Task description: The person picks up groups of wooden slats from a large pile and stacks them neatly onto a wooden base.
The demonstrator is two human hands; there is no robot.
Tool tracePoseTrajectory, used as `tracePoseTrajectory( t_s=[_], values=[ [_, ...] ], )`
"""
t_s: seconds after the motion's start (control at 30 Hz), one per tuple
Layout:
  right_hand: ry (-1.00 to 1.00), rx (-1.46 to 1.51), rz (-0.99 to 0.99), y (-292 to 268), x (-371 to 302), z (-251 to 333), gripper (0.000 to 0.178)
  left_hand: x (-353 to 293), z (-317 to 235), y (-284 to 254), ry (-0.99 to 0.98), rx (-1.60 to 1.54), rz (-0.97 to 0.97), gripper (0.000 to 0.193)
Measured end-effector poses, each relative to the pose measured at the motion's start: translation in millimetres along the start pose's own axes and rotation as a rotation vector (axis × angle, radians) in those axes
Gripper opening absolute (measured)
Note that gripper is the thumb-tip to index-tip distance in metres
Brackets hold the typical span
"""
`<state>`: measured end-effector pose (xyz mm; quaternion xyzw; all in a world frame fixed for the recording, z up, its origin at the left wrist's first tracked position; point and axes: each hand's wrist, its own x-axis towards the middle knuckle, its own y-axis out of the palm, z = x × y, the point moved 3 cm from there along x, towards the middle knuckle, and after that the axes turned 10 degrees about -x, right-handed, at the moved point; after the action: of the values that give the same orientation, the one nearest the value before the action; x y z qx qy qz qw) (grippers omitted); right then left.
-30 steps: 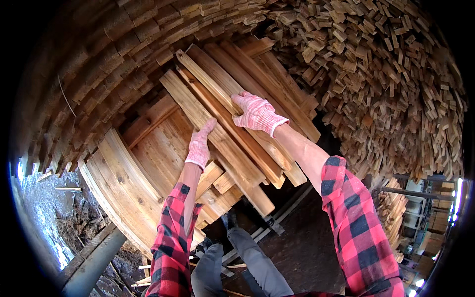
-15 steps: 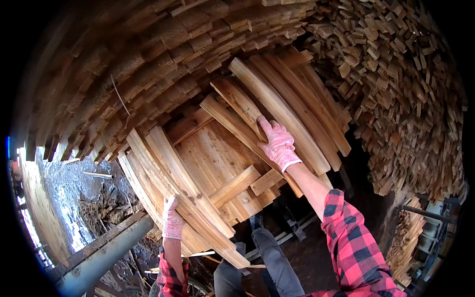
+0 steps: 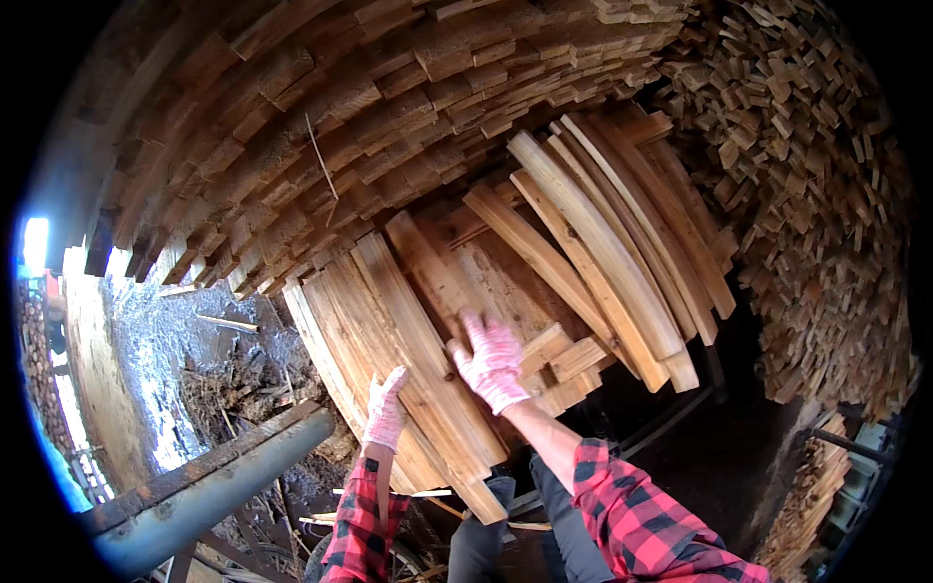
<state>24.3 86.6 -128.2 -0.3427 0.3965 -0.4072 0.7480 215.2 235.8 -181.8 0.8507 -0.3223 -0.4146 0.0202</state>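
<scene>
Both my hands wear pinkish-white gloves. My left hand [image 3: 386, 410] rests against the left group of wooden boards [image 3: 342, 330], its fingers extended along them. My right hand [image 3: 492, 365] is spread open at the right edge of that group, thumb toward the boards, gripping nothing that I can see. On the right lie several long boards [image 3: 593, 243], side by side and slightly fanned. Between the groups a lower wooden layer [image 3: 501, 291] shows, with short wood blocks [image 3: 577, 360] at its near end.
A large stack of lumber [image 3: 369, 97] rises along the far side, and another tall pile of board ends [image 3: 777, 175] stands at the right. A thick grey-blue pipe [image 3: 224, 476] juts in at lower left. My legs [image 3: 476, 544] are just below the boards.
My right hand has left the right-hand boards and moved left to the left group. A board it was touching now lies closer to the right group. My view has shifted left.
</scene>
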Motion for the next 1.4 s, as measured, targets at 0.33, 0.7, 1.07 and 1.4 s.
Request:
tracePoseTrajectory(
  t_s=[0.33,0.7,1.07,1.4],
  values=[
    [0.027,-0.673,-0.445,-43.6,55.3,-134.2,0.061,-5.2,-3.3,6.6,0.007,0.092,-0.061,0.077],
    [-0.182,-0.350,0.099,-60.8,30.5,-122.6,0.075,2.2,-1.6,-9.6,-0.024,0.162,-0.115,0.096],
    [0.172,-0.167,-0.019,-150.5,32.0,-98.7,0.076,4.6,0.7,-14.6,-0.091,0.192,-0.111,0.102],
    [0.055,-0.500,-0.292,-116.4,84.9,-164.0,0.081,-7.5,-8.1,-1.5,-0.027,0.213,-0.179,0.086]
  ],
)
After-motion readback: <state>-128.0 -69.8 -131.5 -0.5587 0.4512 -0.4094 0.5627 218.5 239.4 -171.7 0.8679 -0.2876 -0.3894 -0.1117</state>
